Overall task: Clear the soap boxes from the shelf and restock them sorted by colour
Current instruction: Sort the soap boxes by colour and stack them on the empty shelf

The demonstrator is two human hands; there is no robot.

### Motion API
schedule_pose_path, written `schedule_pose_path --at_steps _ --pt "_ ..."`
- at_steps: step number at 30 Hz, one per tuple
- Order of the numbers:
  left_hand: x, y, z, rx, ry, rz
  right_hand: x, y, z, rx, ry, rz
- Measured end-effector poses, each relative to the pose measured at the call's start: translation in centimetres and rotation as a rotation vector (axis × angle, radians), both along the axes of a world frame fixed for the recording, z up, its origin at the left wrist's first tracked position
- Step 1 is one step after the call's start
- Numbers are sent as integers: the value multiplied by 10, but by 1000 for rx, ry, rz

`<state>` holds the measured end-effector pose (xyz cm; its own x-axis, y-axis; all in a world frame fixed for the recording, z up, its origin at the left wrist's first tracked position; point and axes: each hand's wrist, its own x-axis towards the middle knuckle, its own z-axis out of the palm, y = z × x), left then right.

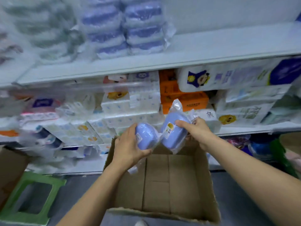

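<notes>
My left hand (130, 147) grips a light-blue soap box (146, 136) wrapped in clear plastic. My right hand (197, 132) grips a second light-blue soap box (174, 131), also in clear plastic, with a yellow and white label on its face. Both boxes are held side by side, nearly touching, above the far edge of an open cardboard box (203, 185) that stands on the floor below me. The inside of the cardboard box looks bare.
White shelves (146, 66) in front hold packs of tissue and paper rolls, some orange packs (179, 97). A green plastic stool (32, 199) stands at lower left beside another brown carton (11, 167). Bagged goods sit low on the right.
</notes>
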<state>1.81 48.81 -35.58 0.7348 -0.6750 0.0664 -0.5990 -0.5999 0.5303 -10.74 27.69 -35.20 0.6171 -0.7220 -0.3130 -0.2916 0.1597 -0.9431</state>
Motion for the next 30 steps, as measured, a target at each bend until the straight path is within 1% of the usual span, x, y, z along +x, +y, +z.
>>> schedule_pose_path --at_steps 2,7,10,13,17,20,22,24,27,29,30 --pt "0 2 23 -25 -16 9 0 -4 27 4 -24 44" --pt "13 9 103 -127 -181 0 10 -22 117 -34 -171 152" --pt "33 7 145 -155 -275 19 23 -30 164 -132 -211 106" --pt "60 3 182 -163 -369 39 41 -39 204 -165 -248 78" --pt "108 -9 230 -133 -426 25 78 -54 247 -65 -348 16" --pt "151 -27 267 -112 -503 12 115 -61 275 18 -427 -79" --pt "178 -43 289 -133 -515 14 141 -65 291 76 -464 -116" --pt "203 -63 308 -144 -527 19 167 -70 301 119 -467 -135" --pt "239 -94 330 -68 -581 -31 201 -79 305 136 -439 -181" --pt "261 -112 334 32 -585 -90 218 -83 300 85 -357 -223" --pt "270 -118 333 90 -570 -127 223 -86 296 9 -268 -239"
